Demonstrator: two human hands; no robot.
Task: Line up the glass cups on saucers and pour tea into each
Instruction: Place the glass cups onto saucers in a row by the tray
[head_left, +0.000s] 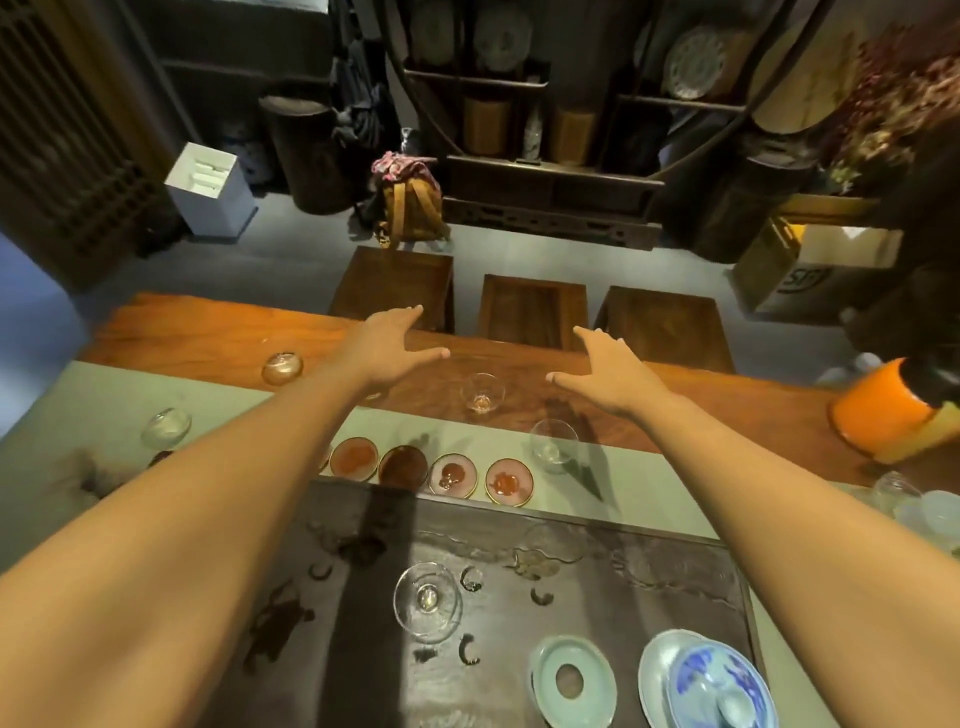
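Hands empty: left hand (387, 345) and right hand (605, 371) spread above the clear glass cup (483, 392) at frame centre, apparently to fetch it. Four round reddish saucers (431, 472) wait in a bare row below.

The left forearm (208, 499) covers part of a saucer (324, 460) at mid-frame and a small object on the wood at its wrist. At lower right, the frame's bottom edge cuts the blue-and-white bowl (719, 688) and pale dish (571, 680). At right, the edge crops glassware (924, 506) and an orange pot (883, 410).
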